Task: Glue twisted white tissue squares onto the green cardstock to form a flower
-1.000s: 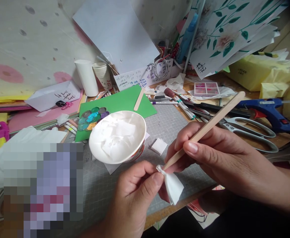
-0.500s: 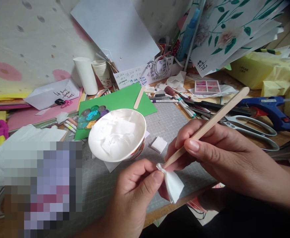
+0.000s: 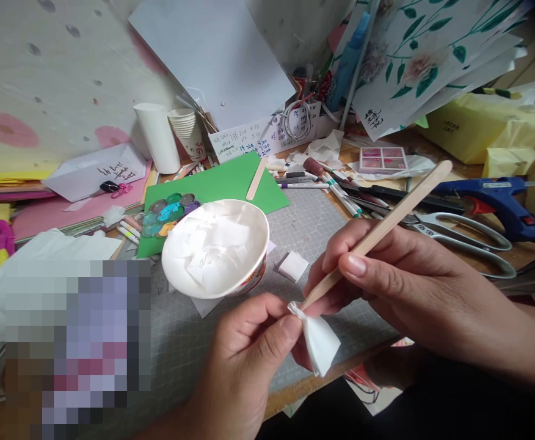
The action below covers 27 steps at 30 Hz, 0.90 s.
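Between thumb and fingers, my left hand [image 3: 249, 351] pinches the gathered end of a folded piece of white tissue paper [image 3: 322, 345], which fans out below the fingertips. My right hand [image 3: 386, 269] holds a wooden craft stick [image 3: 382, 229] like a pen, slanting up to the right. Its lower tip touches the tissue close to my left thumb. Just beyond my hands stands a tilted white paper bowl [image 3: 169, 269] with white paper pieces inside. A small folded white paper square [image 3: 294, 267] lies on the grey cutting mat [image 3: 176, 342] beside the bowl.
Another craft stick [image 3: 257, 179] lies on a green sheet [image 3: 212, 177] with a paint palette [image 3: 169, 214]. Scissors [image 3: 469, 244] and a blue glue gun [image 3: 496, 198] lie on the right. Markers [image 3: 341, 195], paper cups [image 3: 187, 134] and a pink-lidded case [image 3: 383, 160] stand behind.
The craft stick's upper end has shifted slightly to the left. Both hands keep the same grip, and the tissue has barely moved.
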Available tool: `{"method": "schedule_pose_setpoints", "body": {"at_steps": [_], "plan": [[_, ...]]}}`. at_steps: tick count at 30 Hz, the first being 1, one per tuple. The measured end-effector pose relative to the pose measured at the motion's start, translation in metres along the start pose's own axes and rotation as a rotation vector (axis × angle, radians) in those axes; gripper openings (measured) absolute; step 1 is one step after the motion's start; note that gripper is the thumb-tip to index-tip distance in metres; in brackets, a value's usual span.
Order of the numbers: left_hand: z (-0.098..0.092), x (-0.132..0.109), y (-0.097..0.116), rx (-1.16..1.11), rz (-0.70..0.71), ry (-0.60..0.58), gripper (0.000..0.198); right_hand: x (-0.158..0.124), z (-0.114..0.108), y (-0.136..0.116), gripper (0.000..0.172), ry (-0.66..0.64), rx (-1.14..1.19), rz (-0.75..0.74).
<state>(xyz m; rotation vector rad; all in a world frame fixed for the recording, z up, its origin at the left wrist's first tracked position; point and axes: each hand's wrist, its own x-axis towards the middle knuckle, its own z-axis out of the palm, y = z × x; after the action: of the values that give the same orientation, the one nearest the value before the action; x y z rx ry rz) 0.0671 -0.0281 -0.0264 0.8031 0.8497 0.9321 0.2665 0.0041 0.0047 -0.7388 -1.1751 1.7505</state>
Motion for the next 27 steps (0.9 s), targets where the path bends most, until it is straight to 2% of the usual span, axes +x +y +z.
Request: {"method": "schedule_pose_setpoints", "body": {"at_steps": [9, 19, 27], "plan": [[0.0003, 0.0, -0.0001, 0.008, -0.003, -0.011, 0.022, -0.0002, 0.0041, -0.0072, 0.018, 0.017, -0.136, -0.041], [0.0001, -0.0006, -0.0002, 0.015, 0.003, -0.009, 0.024, -0.0022, 0.0002, -0.0009, 0.018, 0.012, -0.05, 0.002], [0.0008, -0.0012, 0.0003, 0.011, 0.001, -0.014, 0.023, -0.0031, 0.0033, -0.0058, 0.017, 0.022, -0.083, -0.015]]}}
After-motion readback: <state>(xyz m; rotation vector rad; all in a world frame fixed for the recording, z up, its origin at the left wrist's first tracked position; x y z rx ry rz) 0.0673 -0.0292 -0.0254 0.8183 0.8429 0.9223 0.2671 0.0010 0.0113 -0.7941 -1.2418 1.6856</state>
